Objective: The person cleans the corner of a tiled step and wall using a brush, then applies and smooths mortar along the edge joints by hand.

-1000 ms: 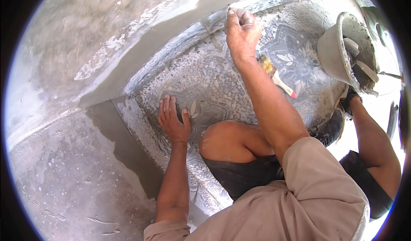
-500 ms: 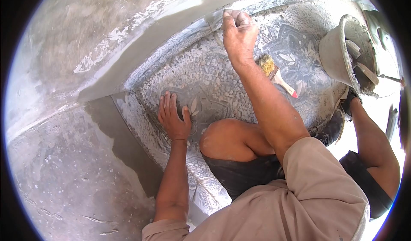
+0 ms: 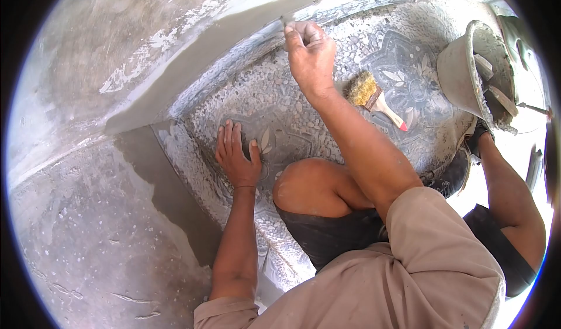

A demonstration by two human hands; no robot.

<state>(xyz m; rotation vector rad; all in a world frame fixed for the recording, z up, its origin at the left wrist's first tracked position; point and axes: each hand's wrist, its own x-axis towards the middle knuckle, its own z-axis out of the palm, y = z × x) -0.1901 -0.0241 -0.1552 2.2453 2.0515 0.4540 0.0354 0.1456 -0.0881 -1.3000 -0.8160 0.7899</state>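
My right hand (image 3: 311, 57) is closed in a pinch at the foot of the wall, just above the pebbled floor's edge. A thin dark tool (image 3: 284, 21) pokes out past its fingertips toward the wet cement band (image 3: 234, 33); its kind cannot be made out. My left hand (image 3: 238, 156) lies flat with fingers spread on the pebbled floor (image 3: 280, 95), beside a leaf pattern. To the right of my right hand rests a paintbrush (image 3: 378, 102) with yellowish bristles and a pale, red-tipped handle.
A cement-smeared bucket (image 3: 461, 71) stands at the right, with tools and mortar in it. My bent knee (image 3: 307, 188) is close to the left hand. Grey walls rise at the left and top, and a darker cement strip (image 3: 175, 194) runs down the left corner.
My right hand has moved left and slightly down along the wall's foot, with the thin tool in its fingers. My left hand stays almost where it was.
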